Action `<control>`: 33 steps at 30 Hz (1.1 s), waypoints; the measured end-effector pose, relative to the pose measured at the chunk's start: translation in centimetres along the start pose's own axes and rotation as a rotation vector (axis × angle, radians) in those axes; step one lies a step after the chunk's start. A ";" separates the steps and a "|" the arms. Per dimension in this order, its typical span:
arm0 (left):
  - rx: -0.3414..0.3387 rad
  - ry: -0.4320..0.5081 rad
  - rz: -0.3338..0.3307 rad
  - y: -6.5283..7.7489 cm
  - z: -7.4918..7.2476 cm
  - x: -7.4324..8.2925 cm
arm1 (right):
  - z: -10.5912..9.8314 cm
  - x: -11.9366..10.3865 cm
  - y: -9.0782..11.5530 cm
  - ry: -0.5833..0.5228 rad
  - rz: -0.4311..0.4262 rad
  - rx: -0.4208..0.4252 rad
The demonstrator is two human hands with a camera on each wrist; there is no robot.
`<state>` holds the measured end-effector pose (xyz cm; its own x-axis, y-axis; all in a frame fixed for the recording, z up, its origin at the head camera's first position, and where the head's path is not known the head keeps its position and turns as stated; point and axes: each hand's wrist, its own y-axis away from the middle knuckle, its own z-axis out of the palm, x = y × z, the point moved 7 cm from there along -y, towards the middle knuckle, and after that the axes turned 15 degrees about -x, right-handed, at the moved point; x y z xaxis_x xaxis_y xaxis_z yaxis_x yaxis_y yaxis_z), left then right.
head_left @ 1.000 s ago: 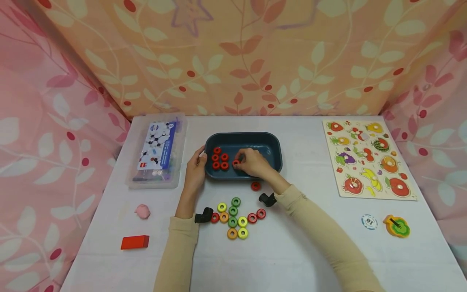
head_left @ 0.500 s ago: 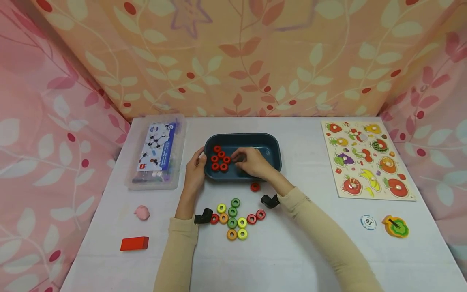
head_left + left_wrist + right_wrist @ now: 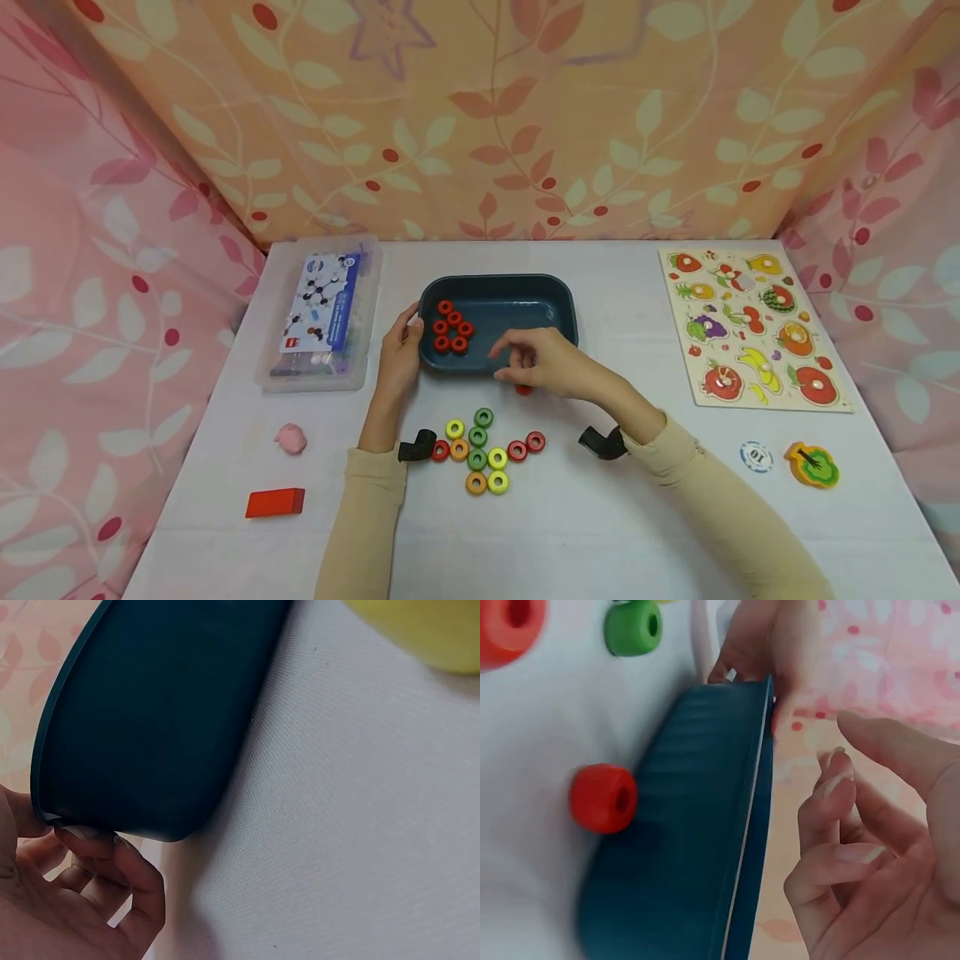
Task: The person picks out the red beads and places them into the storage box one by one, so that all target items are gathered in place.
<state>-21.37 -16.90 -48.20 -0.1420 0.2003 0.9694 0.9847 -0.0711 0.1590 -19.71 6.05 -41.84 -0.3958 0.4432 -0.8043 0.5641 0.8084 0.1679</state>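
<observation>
Tray (image 3: 525, 313), dark blue: my left hand (image 3: 401, 348) pinches its end; my right hand (image 3: 551, 362) (holding nothing, fingertips apart) should best grip the loose red ring (image 3: 594, 799) by its sides.

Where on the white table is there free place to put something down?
Bare cloth lies between the tray and the fruit puzzle, and between the sleeves, nearer than the coloured rings. The tray's back right is bare. Crowded: the tray's near side, where the coloured rings lie and the right hand partly hides a red ring.
</observation>
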 end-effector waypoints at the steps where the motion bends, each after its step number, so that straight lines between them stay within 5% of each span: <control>1: 0.003 -0.001 0.005 -0.2 0.0 -0.4 | 0.2 0.1 0.4 0.004 0.005 -0.012; 9: 0.026 -0.009 0.030 -0.4 -0.1 -1.1 | 2.8 2.2 2.9 0.093 0.064 -0.133; 16: 0.027 -0.009 0.025 -0.4 -0.1 -1.2 | 5.5 4.4 4.0 0.147 0.201 -0.289; 19: 0.033 -0.018 0.029 -0.4 -0.2 -1.1 | 6.3 5.1 4.1 0.137 0.178 -0.316; 25: 0.034 -0.033 0.036 -0.4 -0.3 -1.1 | 6.3 4.8 3.8 0.105 0.078 -0.290; 33: 0.033 -0.021 0.030 -0.3 -0.2 -1.2 | 2.9 1.7 2.6 0.047 -0.053 -0.141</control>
<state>-21.51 -17.28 -49.42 -0.1105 0.2187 0.9695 0.9914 -0.0452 0.1232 -16.80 7.80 -44.39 -0.4579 0.4132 -0.7871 0.4353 0.8762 0.2067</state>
